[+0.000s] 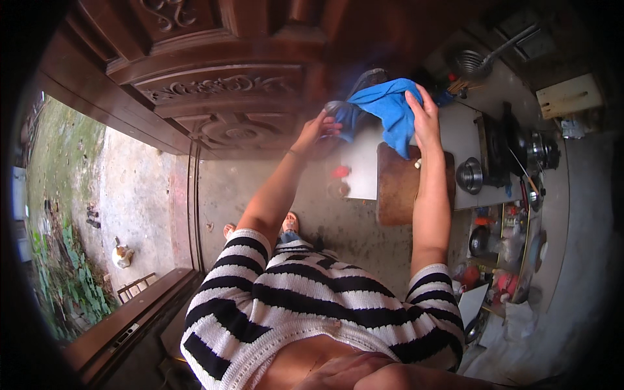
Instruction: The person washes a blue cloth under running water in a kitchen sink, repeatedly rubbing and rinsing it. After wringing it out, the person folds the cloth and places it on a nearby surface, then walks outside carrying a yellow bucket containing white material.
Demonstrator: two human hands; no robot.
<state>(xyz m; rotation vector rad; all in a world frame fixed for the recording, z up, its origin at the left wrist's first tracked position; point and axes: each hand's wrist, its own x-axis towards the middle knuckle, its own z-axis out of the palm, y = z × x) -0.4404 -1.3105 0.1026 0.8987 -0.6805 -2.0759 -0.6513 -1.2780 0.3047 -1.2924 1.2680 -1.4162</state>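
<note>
My right hand (425, 113) grips a blue cloth (397, 105) by its right edge, with the thumb and fingers pinching a fold. The cloth hangs loosely above the white counter, its lower corner over a wooden cutting board (397, 192). To the left, my left hand (322, 127) is raised beside the cloth's darker, blurred left part. Its thumb is at a round greyish object (336, 106) that I cannot identify. Whether its fingers hold the cloth or only that object is unclear. A small white piece (418, 164) lies on the board near my right forearm.
A carved wooden door (234, 87) stands close ahead on the left, by an open doorway. Metal bowls (469, 175) and dark cookware stand on the counter (358, 178) at right, above crowded shelves. A strainer ladle (475, 63) is at upper right. Outside, a cat (122, 256) is on the concrete.
</note>
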